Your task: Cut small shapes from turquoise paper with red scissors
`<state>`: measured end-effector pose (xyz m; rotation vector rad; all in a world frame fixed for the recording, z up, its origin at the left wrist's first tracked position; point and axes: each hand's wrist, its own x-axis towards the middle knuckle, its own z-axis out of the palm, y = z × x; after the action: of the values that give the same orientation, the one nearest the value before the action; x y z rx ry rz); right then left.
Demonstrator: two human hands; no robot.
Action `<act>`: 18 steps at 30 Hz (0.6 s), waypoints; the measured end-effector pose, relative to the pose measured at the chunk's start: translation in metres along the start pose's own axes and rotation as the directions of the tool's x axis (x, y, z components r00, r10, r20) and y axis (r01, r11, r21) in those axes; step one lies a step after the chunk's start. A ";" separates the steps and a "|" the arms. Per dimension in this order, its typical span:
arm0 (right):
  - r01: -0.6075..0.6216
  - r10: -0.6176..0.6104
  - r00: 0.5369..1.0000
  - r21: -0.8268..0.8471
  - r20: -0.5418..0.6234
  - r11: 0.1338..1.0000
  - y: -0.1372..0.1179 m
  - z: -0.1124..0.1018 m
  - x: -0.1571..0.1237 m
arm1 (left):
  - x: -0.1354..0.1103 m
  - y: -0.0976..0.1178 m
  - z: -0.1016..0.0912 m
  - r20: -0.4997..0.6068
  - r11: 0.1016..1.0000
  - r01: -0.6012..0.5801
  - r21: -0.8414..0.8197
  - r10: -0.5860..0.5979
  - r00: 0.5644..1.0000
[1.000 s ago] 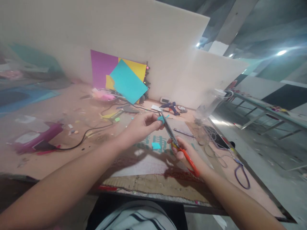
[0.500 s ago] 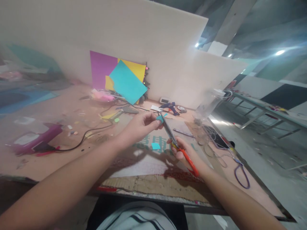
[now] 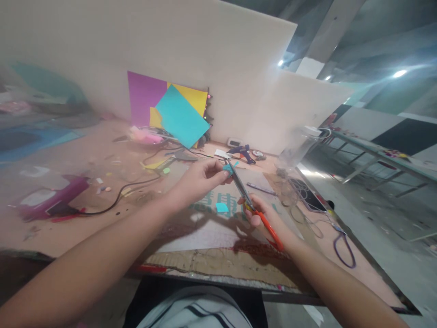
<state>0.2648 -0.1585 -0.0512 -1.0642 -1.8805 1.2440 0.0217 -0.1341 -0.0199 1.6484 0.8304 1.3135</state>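
Note:
Between its thumb and fingers my left hand (image 3: 213, 172) pinches a small teal piece (image 3: 227, 169), which looks like paper or foam sheet. My right hand (image 3: 257, 212) grips a pair of scissors (image 3: 269, 229) by the orange handle. The blades point up and away, and their tips lie against the teal piece. Below both hands a loose turquoise scrap (image 3: 221, 207) rests on a white sheet (image 3: 205, 237) that bears green markings. My fingers hide part of the teal piece.
Purple, yellow and turquoise sheets (image 3: 182, 116) lean on the back board. A dark glue gun (image 3: 242, 152) lies behind my hands, a magenta one (image 3: 64, 193) at left with its cord. A pen (image 3: 261, 188), a phone (image 3: 307, 196) and a clear jug (image 3: 297, 146) are at right.
Almost nothing differs. Both hands, the teal piece and the scissors keep nearly the same place, with only a very slight shift of the view.

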 end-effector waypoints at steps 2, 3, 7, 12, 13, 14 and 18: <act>0.003 -0.003 1.000 0.005 0.006 1.000 0.000 0.000 0.001 | 0.000 0.000 0.000 -0.003 1.000 -0.003 0.005 0.003 1.000; 0.003 -0.003 1.000 0.010 0.003 1.000 0.000 0.000 0.001 | 0.000 0.000 0.000 0.000 1.000 -0.006 0.007 0.006 1.000; -0.012 0.012 1.000 0.023 -0.012 1.000 -0.004 0.001 0.000 | 0.000 -0.002 0.001 0.003 1.000 -0.004 0.013 0.004 1.000; -0.019 0.020 1.000 0.029 -0.011 0.999 -0.008 0.002 -0.001 | 0.000 -0.003 0.001 0.004 1.000 0.020 0.013 -0.020 1.000; -0.020 0.020 1.000 0.025 -0.009 0.999 -0.008 0.002 -0.001 | 0.000 -0.003 0.001 0.004 1.000 0.022 0.012 -0.022 1.000; -0.020 0.021 1.000 0.017 -0.009 1.000 -0.008 0.002 0.000 | 0.000 -0.002 0.001 0.005 1.000 0.023 0.008 -0.023 1.000; -0.024 0.024 1.000 -0.003 -0.001 1.000 -0.006 0.001 0.000 | 0.001 -0.002 0.000 0.016 1.000 0.024 -0.020 -0.024 1.000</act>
<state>0.2620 -0.1602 -0.0456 -1.0918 -1.8744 1.2548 0.0220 -0.1325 -0.0216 1.6260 0.8224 1.2870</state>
